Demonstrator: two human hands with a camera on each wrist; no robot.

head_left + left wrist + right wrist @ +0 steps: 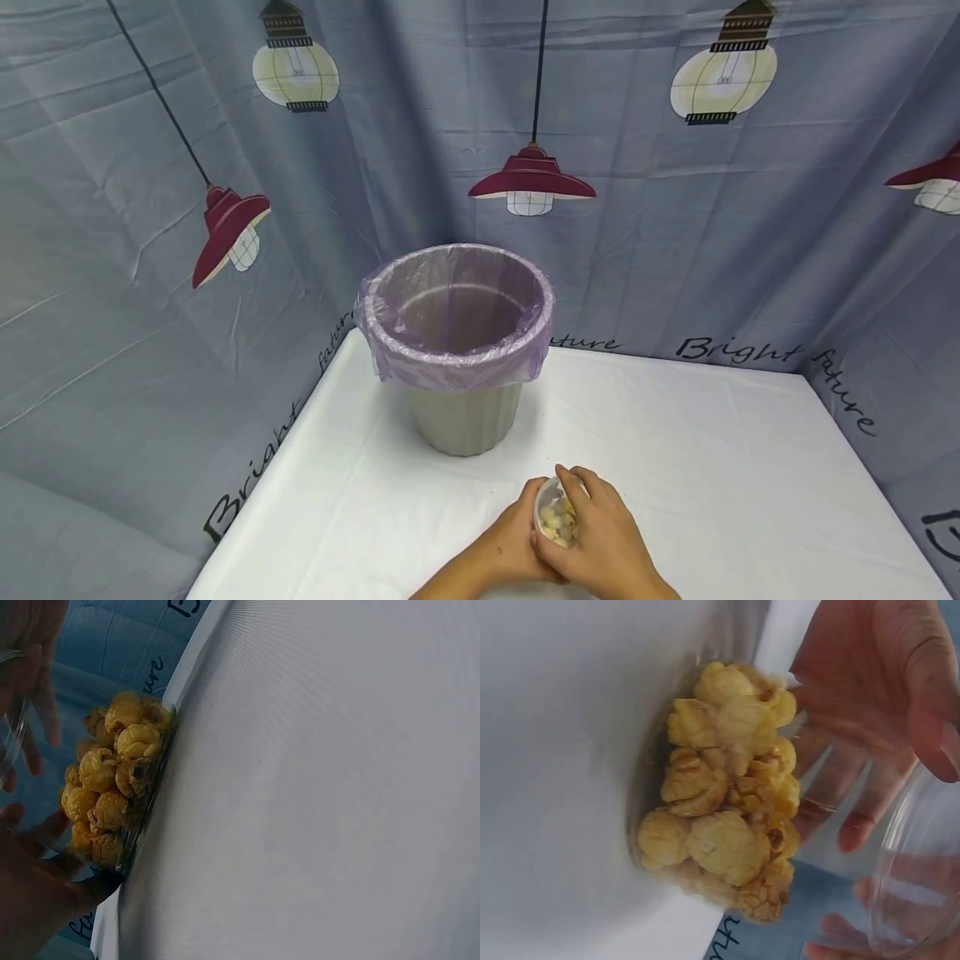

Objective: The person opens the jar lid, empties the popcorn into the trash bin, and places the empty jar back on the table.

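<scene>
- A grey ribbed round bin (465, 421), lined with a translucent purple plastic bag (465, 375), stands on the white-covered table (735, 475); its bottom inside is hidden.
- Nearer the viewer than the bin and to its right, the left hand (517, 533) grips the side of a clear round plastic jar (550, 492).
- The jar is also on that near-right side of the bin, with yellow-brown popcorn balls (720, 825) piled inside below the rim.
- Farthest right of the bin, the right hand (603, 533) grasps the jar's rim.
- Both hands have hold; handling seems unfinished, the jar not yet released. Whether a lid covers it, I cannot tell.
</scene>
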